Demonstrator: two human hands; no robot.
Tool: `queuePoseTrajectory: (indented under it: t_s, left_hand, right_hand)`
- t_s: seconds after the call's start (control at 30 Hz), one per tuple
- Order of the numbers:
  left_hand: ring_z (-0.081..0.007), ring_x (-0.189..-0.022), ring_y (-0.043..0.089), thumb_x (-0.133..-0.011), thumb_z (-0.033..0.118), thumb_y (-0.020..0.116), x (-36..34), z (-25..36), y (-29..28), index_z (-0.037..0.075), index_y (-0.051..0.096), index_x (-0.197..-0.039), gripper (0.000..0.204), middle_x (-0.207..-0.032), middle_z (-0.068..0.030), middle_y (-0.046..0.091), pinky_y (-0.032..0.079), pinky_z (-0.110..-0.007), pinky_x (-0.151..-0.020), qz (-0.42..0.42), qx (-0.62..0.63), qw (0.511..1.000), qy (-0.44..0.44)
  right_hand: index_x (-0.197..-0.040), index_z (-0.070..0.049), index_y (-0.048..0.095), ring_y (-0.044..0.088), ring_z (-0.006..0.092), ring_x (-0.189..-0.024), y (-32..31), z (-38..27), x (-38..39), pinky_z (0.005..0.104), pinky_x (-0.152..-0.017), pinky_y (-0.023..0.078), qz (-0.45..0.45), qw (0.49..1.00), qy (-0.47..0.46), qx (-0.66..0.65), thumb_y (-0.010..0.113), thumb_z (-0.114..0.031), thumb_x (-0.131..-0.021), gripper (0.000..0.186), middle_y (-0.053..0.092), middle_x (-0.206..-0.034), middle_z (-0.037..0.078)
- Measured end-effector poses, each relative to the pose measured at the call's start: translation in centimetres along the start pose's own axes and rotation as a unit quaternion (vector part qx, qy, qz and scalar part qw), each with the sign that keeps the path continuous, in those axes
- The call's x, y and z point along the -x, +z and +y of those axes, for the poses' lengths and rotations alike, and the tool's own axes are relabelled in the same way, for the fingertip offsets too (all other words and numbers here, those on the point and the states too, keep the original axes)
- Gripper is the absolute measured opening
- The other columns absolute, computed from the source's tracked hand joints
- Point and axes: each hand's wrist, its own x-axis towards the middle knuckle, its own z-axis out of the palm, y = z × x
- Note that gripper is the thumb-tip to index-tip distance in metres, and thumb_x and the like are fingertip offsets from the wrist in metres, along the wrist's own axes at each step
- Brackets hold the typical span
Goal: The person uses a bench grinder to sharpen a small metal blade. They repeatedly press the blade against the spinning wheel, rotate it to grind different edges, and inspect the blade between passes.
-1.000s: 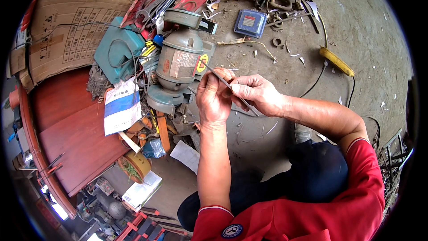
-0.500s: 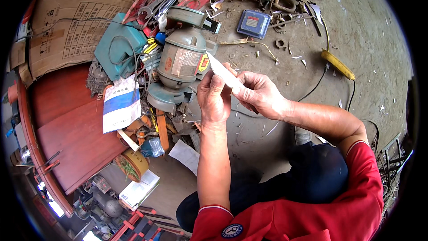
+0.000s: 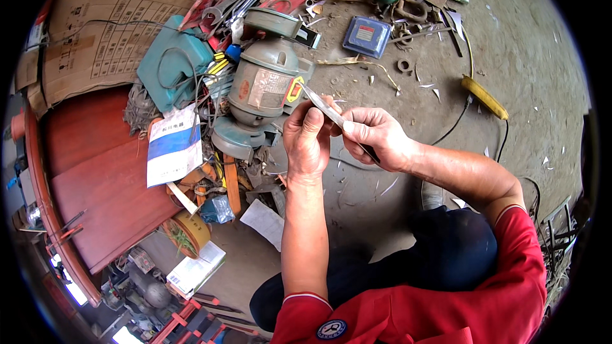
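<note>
Between my two hands is a thin, pointed, grey metal strip, blade-like (image 3: 320, 103), tilted with its tip up and to the left. My left hand (image 3: 308, 140) is closed around its middle from the left, thumb raised beside it. The thumb and fingers of my right hand (image 3: 381, 139) pinch it farther down, and a dark end sticks out below them. Just beyond the tip stands a grey-green bench grinder (image 3: 258, 83) with a yellow-and-red switch plate (image 3: 294, 89). In this view the tip overlaps the grinder's edge; whether they touch I cannot tell.
Left of the grinder are a teal plastic case (image 3: 171, 60), a cardboard box (image 3: 108, 32) and a reddish wooden board (image 3: 102, 185). A blue square box (image 3: 367, 35) and a yellow power strip (image 3: 486, 98) with cables lie on the floor. Wrenches and scrap crowd the far side.
The strip has turned in my fingers: its broad pale face showed before, now a narrower grey side and the dark lower end show. My hands have hardly shifted; the view moved slightly.
</note>
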Motion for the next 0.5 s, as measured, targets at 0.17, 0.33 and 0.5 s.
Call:
queuePoseTrajectory:
  t_s: [0.17,0.33,0.5]
  left_hand:
    - [-0.0162,-0.084,0.064,-0.094,0.029,0.075,-0.1,0.1,-0.6,0.004,0.068,-0.104,0.028,-0.095,-0.0072,0.069,0.051,-0.029,-0.069,-0.009,-0.041,0.999,0.024]
    - [-0.0167,-0.085,0.063,-0.093,0.028,0.076,0.1,0.6,-0.2,0.005,0.068,-0.1,0.025,-0.094,-0.0063,0.068,0.051,-0.03,-0.07,0.009,-0.052,0.998,0.036]
    - [-0.0169,-0.089,0.064,-0.095,0.032,0.073,-0.4,0.7,-0.9,0.002,0.069,-0.097,0.031,-0.096,-0.0063,0.069,0.052,-0.034,-0.082,-0.026,-0.018,0.998,0.048]
  right_hand:
    - [-0.101,-0.004,0.065,0.048,0.0085,-0.052,-0.4,0.4,0.0,0.0241,-0.046,0.038,-0.016,0.999,0.004,0.031,0.062,-0.043,-0.102,0.039,0.056,-0.07,0.002]
    - [-0.119,-0.001,0.066,0.05,0.009,-0.061,-0.4,0.1,-0.1,0.0251,-0.055,0.042,-0.034,0.999,0.012,0.028,0.06,-0.044,-0.103,0.046,0.056,-0.073,0.001]
    - [-0.122,-0.001,0.067,0.047,0.0069,-0.064,-1.0,0.4,-0.1,0.0245,-0.057,0.041,-0.022,0.986,-0.057,0.157,0.064,-0.039,-0.102,0.043,0.054,-0.077,-0.002]
